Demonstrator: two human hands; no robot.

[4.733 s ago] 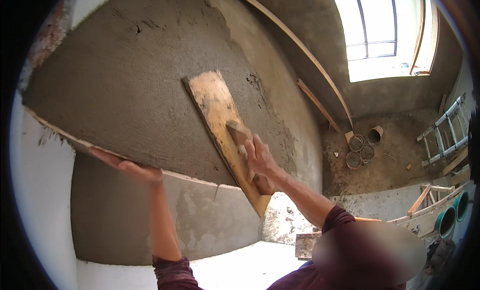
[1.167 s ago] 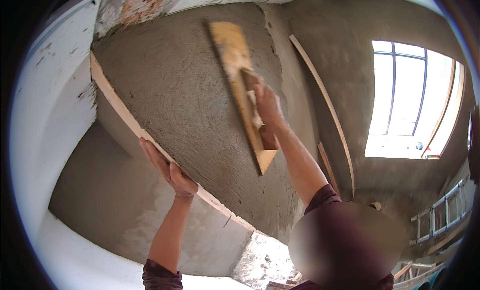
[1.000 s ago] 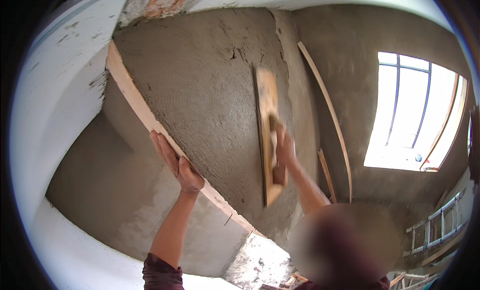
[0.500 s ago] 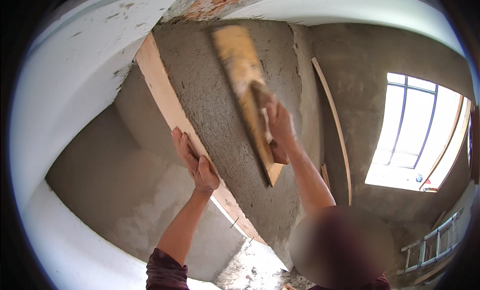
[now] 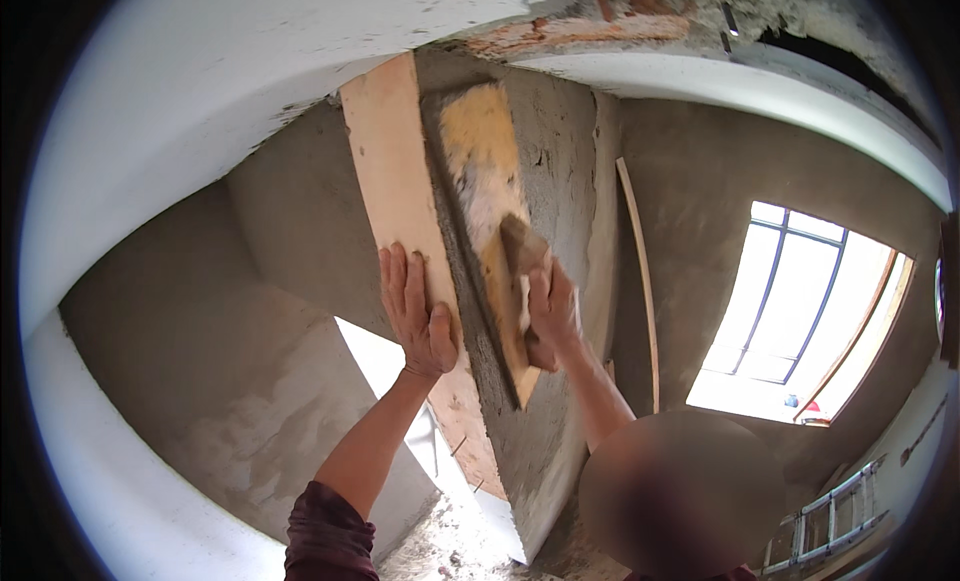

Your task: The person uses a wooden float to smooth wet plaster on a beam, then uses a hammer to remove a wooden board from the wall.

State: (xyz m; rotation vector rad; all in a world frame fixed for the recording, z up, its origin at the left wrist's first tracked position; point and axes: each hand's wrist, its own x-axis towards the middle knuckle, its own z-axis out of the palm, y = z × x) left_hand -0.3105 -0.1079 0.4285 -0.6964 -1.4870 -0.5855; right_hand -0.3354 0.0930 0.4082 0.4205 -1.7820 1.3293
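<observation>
Right hand (image 5: 556, 309) grasping wooden float (image 5: 484, 171), most extending above grip; left hand (image 5: 418, 316) flat on board (image 5: 390, 161).

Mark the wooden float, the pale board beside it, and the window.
Wooden float (image 5: 484, 226): head view, middle of its face.
Pale board (image 5: 400, 196): head view, upper half of its face.
Window (image 5: 787, 311): head view, bright middle.

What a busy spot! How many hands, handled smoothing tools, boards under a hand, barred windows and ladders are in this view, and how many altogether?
Hands: 2, left hand and right hand
Wooden float: 1
Pale board under a hand: 1
Barred window: 1
Ladder: 1
Total: 6
</observation>
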